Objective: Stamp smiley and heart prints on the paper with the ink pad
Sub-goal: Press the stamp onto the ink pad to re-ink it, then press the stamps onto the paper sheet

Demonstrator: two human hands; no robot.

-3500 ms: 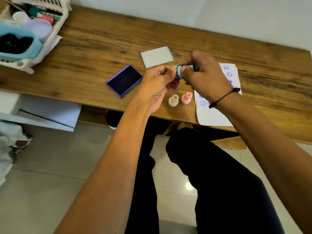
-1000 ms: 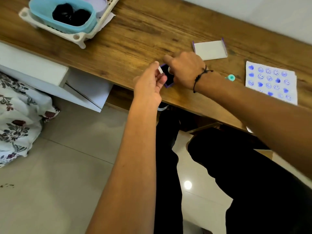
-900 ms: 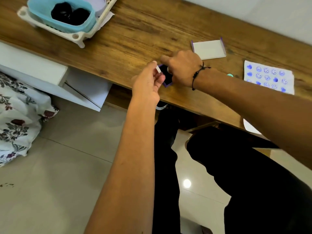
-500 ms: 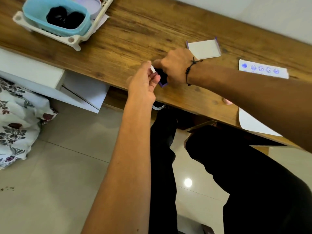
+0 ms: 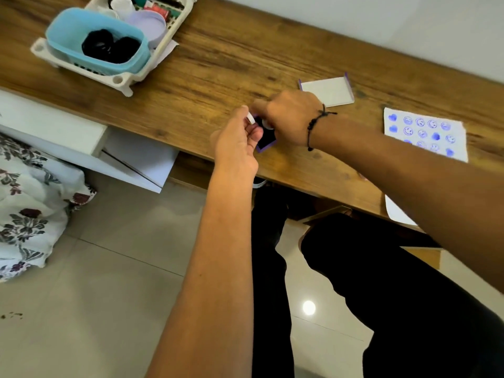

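Note:
The purple ink pad [image 5: 266, 141] lies open near the desk's front edge. My right hand [image 5: 286, 118] is bunched over it, fingers closed on a small pale stamp [image 5: 266, 125] that is mostly hidden and points down at the pad. My left hand [image 5: 236, 143] sits against the pad's left side and pinches a small white piece [image 5: 250, 117] between thumb and fingers. The white paper [image 5: 425, 135], covered with blue smiley and heart prints, lies to the right, partly behind my right forearm.
The ink pad's lid [image 5: 327, 91] lies upturned behind my right hand. A white basket [image 5: 122, 80] with a blue tub and jars stands at the desk's back left. White boards lean under the desk, and a floral cloth is on the floor at left.
Both hands have stayed at the ink pad, the right one shifting slightly over it. My head has moved, so more of the printed paper shows than half a second ago.

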